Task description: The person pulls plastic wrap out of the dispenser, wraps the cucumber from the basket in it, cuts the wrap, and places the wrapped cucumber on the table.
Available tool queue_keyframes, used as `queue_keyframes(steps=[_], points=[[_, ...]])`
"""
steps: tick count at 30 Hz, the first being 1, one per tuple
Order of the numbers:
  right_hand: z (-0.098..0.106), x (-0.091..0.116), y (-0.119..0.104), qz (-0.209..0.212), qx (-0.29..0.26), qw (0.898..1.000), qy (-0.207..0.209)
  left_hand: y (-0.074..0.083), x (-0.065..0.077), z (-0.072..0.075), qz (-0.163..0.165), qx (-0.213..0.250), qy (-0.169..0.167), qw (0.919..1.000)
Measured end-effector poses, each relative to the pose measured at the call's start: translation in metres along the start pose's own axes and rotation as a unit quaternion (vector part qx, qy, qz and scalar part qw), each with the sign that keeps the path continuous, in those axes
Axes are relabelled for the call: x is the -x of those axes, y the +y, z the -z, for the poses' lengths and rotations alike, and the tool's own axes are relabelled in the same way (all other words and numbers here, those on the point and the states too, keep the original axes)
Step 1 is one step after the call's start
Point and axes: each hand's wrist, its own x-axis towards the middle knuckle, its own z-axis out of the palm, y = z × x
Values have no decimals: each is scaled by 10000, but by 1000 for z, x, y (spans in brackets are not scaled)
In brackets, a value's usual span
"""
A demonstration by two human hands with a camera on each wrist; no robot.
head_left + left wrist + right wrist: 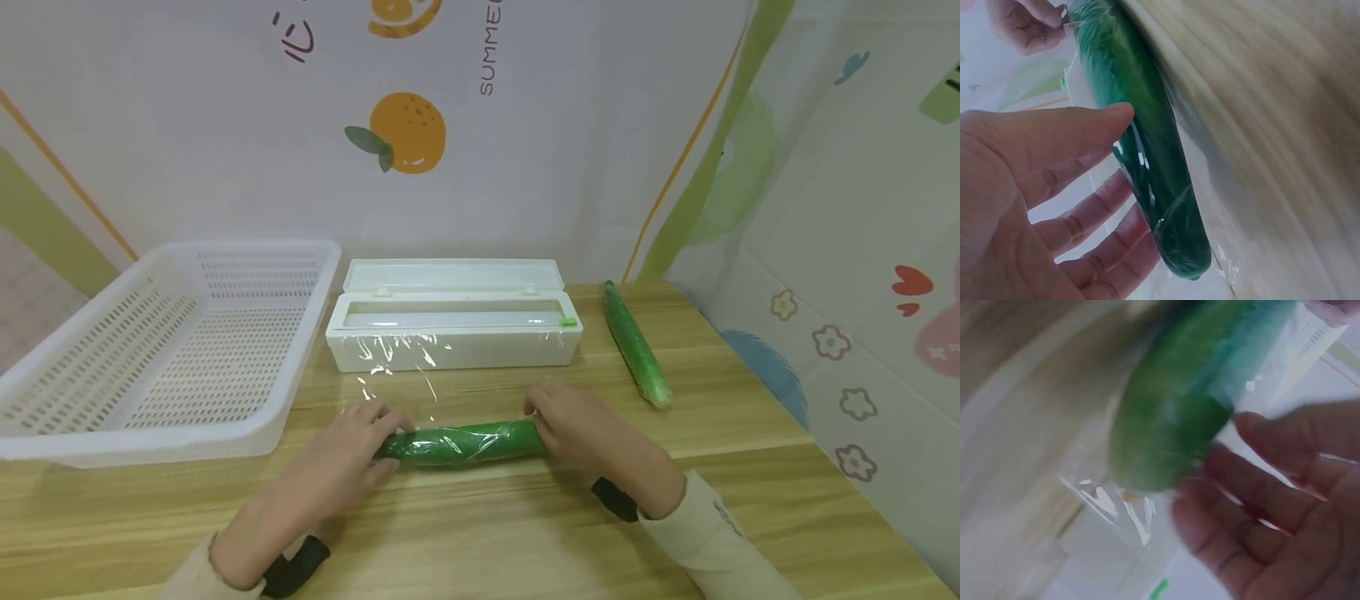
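Note:
A green cucumber [468,443] lies crosswise on the wooden table, wrapped in shiny clear cling film. My left hand [358,446] holds its left end; in the left wrist view the thumb [1116,115] lies on one side and the fingers reach round the other. At the right end is my right hand [577,423], its thumb and bent fingers [1194,515] at the cucumber's tip. Clear film [427,387] stretches from the cucumber back to a white cling film box [453,350], whose lid stands up. A pale roll [457,318] shows inside the box.
An unwrapped-or-wrapped state cannot be told for a second cucumber [636,343], lying right of the box. On the left stands a white perforated plastic basket [273,429]. A printed white curtain [525,167] hangs behind the table [480,533].

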Motion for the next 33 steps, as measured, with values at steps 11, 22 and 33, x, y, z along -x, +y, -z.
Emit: queue_keyframes(steps=[11,22,33], points=[[-2,0,-15,-213,933,9951,-244,-11,-5,-3,155,460,-155,9987],[-10,-10,-15,-699,551,9951,-433,-28,-17,-9,171,1111,-195,9935],[-10,-23,-7,-903,268,9931,-701,-40,-27,-12,417,1353,-420,9890]])
